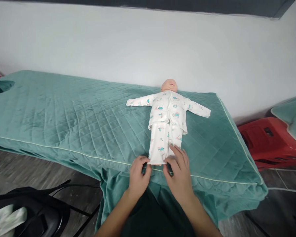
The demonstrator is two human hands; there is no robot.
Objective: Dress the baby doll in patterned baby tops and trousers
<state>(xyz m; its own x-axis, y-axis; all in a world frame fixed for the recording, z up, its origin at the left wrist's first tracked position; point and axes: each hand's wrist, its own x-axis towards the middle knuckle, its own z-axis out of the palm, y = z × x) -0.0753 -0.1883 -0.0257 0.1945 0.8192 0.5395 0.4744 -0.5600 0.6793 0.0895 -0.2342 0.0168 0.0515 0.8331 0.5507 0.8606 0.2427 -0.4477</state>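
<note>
A baby doll [169, 85] lies on its back on the green quilted bed cover, its head toward the wall. It wears a white printed jacket [166, 107] with both sleeves spread out to the sides. Below the jacket are matching white printed trousers [159, 143]. My left hand [139, 172] pinches the left corner of one trouser cuff between thumb and fingers. On the other side of that same cuff, my right hand [177, 171] pinches the right corner. A little of the doll's foot shows under the hem. My right hand partly covers the other trouser leg.
The green quilted bed cover [88, 115] has a face hole at its far left end. A red plastic chair [266, 138] stands beyond the right end. At lower left is a black seat [39, 210] with white cloth on it. A wall runs behind the bed.
</note>
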